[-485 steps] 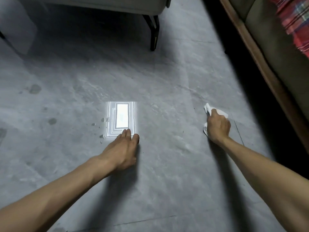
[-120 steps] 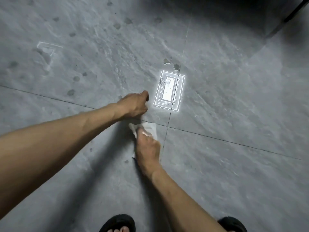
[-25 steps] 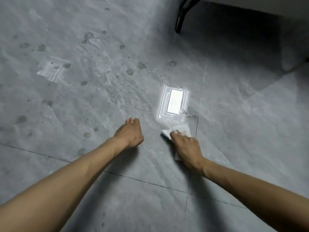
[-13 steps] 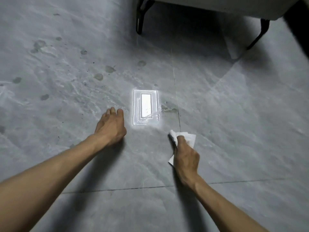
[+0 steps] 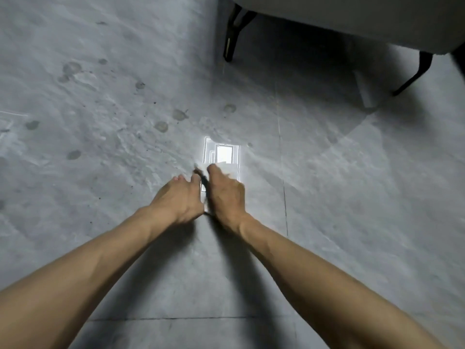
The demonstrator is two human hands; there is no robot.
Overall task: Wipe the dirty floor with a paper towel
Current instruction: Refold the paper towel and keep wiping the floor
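Note:
My right hand (image 5: 226, 195) presses a white paper towel (image 5: 204, 191) onto the grey tiled floor (image 5: 352, 197). The hand covers most of the towel, so only blurred white edges show. My left hand (image 5: 181, 197) lies flat on the floor right beside it, almost touching, and holds nothing. Round dark stains (image 5: 162, 126) are scattered over the floor ahead and to the left, with another stain (image 5: 73, 154) farther left.
A bright rectangular light reflection (image 5: 222, 153) glares on the floor just beyond my fingers. A pale upholstered seat (image 5: 352, 16) on black legs (image 5: 230, 39) stands at the top right, with shadow beneath it. A grout line (image 5: 284, 197) runs to the right of my hands.
My right hand has slid the paper towel left and forward, up against my left hand and under the light reflection. The view has shifted slightly.

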